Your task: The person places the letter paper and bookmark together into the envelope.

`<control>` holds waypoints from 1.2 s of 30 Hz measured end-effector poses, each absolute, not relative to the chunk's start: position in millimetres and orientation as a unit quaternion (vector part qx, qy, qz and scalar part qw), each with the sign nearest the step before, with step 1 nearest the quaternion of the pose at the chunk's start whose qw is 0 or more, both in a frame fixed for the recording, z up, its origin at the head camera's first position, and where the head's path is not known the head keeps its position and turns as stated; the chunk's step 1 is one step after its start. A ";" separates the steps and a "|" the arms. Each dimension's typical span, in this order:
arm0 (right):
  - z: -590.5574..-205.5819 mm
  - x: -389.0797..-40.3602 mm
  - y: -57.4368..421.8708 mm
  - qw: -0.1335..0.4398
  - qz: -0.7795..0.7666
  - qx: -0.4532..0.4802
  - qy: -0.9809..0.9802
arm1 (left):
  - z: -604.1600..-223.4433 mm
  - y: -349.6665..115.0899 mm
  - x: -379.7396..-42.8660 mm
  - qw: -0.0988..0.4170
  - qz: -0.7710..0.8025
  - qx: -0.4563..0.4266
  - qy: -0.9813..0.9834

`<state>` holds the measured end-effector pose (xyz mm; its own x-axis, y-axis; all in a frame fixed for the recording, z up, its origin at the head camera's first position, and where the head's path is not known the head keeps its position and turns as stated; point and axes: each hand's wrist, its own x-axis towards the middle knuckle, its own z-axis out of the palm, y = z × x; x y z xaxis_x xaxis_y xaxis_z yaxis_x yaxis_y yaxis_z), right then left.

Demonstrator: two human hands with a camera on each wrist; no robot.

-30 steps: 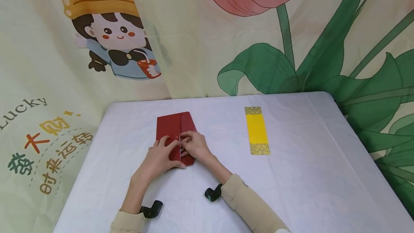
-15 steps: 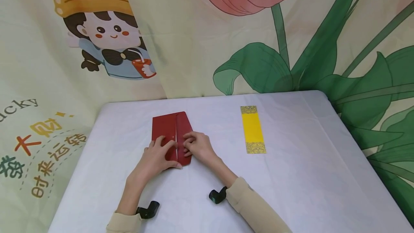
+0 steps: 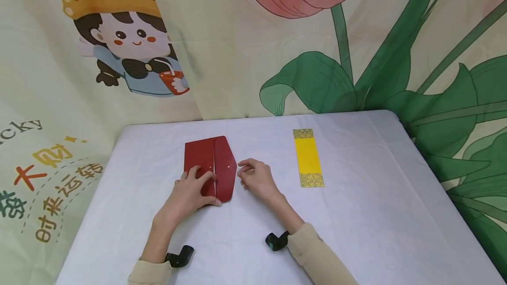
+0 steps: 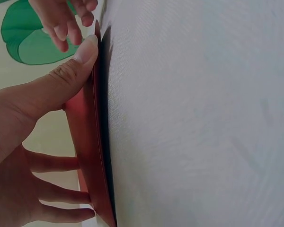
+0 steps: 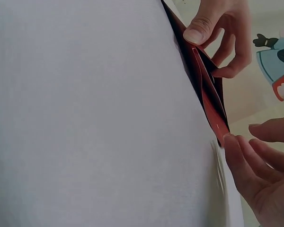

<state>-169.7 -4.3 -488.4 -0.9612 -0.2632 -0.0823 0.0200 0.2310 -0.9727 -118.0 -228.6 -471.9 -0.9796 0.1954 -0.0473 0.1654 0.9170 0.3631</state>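
A red envelope (image 3: 199,155) lies on the white-covered table, its pointed flap (image 3: 225,175) spread to the right. My left hand (image 3: 192,192) holds the envelope's near part, thumb at the near edge and bent fingers on top. In the right wrist view, the envelope's mouth (image 5: 206,75) gapes a little, and a left fingertip touches its edge. My right hand (image 3: 259,181) is just right of the flap's tip, with loosely bent fingers and nothing held. Whether a right fingertip (image 5: 231,144) touches the flap is unclear.
A yellow paper strip (image 3: 308,158) with patterned ends lies farther right on the table (image 3: 368,214). Behind the table's far edge hangs a printed cloth (image 3: 225,56). A black wrist device (image 3: 180,256) sits by each sleeve.
My right hand has drawn away rightward from the envelope's mouth, past the flap's tip, leaving the flap uncovered. My left hand keeps its place on the envelope. The head view has shifted slightly.
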 end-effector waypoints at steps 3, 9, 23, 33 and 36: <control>-487.4 -170.3 3.5 0.097 -0.595 -0.077 0.794 | -471.2 -228.4 -118.7 0.046 0.183 0.091 0.978; -485.5 -173.4 17.2 0.066 -0.567 -0.060 0.819 | -471.3 -229.5 -119.3 0.052 0.182 0.088 0.978; -482.8 -180.8 37.9 -0.001 -0.491 -0.033 0.870 | -471.6 -229.4 -120.1 0.053 0.184 0.093 0.977; -487.8 -186.6 56.1 -0.020 -0.441 0.004 0.897 | -471.8 -228.9 -120.1 0.059 0.187 0.091 0.976; -488.9 -187.1 63.1 -0.028 -0.428 0.012 0.903 | -471.6 -228.1 -120.1 0.057 0.185 0.091 0.977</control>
<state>-187.1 63.1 -488.9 -0.9982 0.0461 0.0392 -0.0011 0.6334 -0.7738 -120.1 -228.1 -471.6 -0.9767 0.1995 -0.0785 0.1571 0.9152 0.3710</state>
